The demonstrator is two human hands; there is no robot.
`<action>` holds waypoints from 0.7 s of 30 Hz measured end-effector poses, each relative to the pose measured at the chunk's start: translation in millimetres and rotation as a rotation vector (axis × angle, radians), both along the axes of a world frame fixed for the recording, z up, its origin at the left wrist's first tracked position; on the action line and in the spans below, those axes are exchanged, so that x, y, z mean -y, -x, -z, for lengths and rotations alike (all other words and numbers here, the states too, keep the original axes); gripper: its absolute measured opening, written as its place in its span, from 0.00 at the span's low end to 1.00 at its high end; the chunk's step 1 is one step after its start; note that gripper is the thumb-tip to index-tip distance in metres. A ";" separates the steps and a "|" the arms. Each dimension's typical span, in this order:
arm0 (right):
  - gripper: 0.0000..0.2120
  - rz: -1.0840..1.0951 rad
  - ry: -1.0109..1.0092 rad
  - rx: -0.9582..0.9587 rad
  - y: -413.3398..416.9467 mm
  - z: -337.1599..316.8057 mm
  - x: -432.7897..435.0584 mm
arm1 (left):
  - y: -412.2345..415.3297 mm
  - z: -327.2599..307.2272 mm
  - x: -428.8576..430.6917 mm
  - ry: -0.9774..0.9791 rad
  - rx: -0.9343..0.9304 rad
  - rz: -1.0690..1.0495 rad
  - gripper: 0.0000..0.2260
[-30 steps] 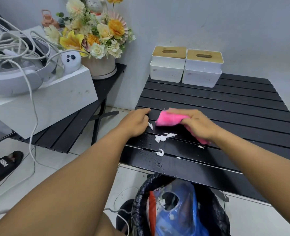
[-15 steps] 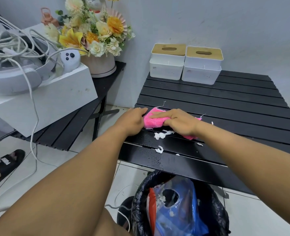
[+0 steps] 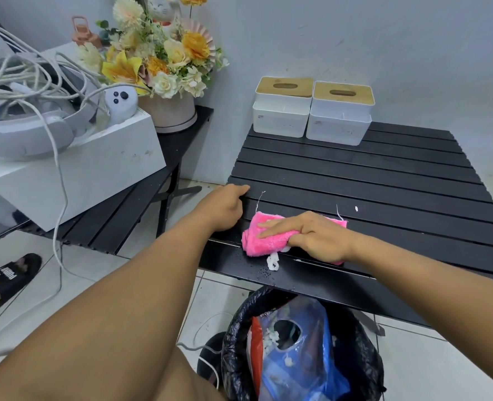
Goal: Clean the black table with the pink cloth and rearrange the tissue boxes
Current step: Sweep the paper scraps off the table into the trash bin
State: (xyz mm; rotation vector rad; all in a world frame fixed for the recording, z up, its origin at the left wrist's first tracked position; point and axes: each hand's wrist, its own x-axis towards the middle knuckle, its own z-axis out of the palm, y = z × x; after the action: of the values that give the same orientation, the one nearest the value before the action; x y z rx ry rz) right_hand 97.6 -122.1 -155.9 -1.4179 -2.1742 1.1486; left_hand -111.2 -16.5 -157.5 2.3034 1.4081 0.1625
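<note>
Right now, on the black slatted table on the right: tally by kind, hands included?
Tissue boxes: 2
Pink cloth: 1
Hands: 2, left hand on the table's left edge, right hand pressing the cloth
White scraps: 2 showing, one clump by the cloth, one speck farther back
Total: 7

Fluffy pink cloth [image 3: 264,237] on matt black slatted table [image 3: 384,175]; 2 white plastic tissue boxes [image 3: 311,111], wood-look lids.

Grey wall [image 3: 355,39] — pale tiled floor [image 3: 442,371]
</note>
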 end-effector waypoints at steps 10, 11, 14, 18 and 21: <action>0.21 0.500 -0.202 -0.302 -40.0 -52.8 -25.4 | -1.8 -1.0 3.4 -0.019 0.016 0.020 0.24; 0.21 0.489 -0.187 -0.243 -42.7 -48.1 -25.1 | -2.3 -1.1 4.1 -0.018 0.014 0.018 0.24; 0.23 0.440 -0.105 -0.049 -43.5 -19.1 -23.2 | -4.0 -1.4 5.5 -0.011 -0.004 0.016 0.24; 0.23 0.311 -0.037 0.042 -30.1 1.8 -19.9 | -3.8 -2.2 7.4 0.009 -0.044 0.021 0.26; 0.22 0.230 -0.113 0.220 -21.3 2.7 -9.4 | -4.7 -5.1 12.0 0.014 -0.066 0.034 0.26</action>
State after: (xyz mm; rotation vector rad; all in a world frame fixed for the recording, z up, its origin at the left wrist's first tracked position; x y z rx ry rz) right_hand 118.9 -112.7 -158.5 -1.7589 -2.1062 0.8099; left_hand -106.5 -28.5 -152.3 2.3389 1.3965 0.0665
